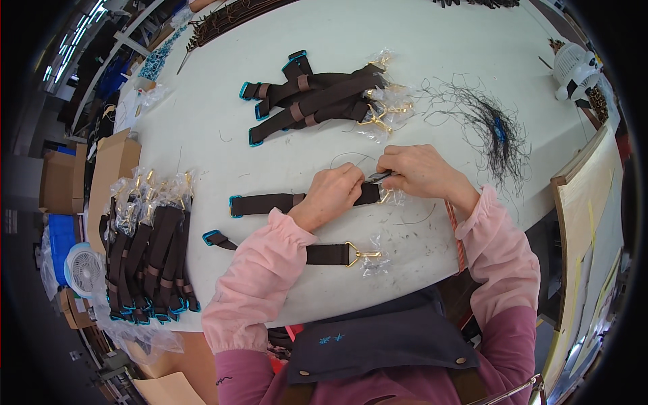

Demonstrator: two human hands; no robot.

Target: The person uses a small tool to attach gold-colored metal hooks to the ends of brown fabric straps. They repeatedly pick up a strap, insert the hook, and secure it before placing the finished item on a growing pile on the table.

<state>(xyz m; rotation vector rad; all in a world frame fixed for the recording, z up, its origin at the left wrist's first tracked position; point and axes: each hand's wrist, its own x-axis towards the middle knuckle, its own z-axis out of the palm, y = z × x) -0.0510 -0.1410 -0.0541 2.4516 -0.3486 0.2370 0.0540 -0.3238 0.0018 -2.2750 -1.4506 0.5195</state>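
Left hand [332, 192] pins the brown strap [266, 203], running leftward from that grip; right hand [420, 170] pinches small snips [378, 177] at its near end.

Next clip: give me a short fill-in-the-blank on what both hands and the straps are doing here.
1. The left hand presses down a dark brown ____ on the table.
2. The right hand holds a small tool at the strap's ____ end.
3. A second strap with a gold ____ lies nearer the person.
4. The pile of loose threads lies on the person's ____ side.

Missing words: strap; right; clasp; right
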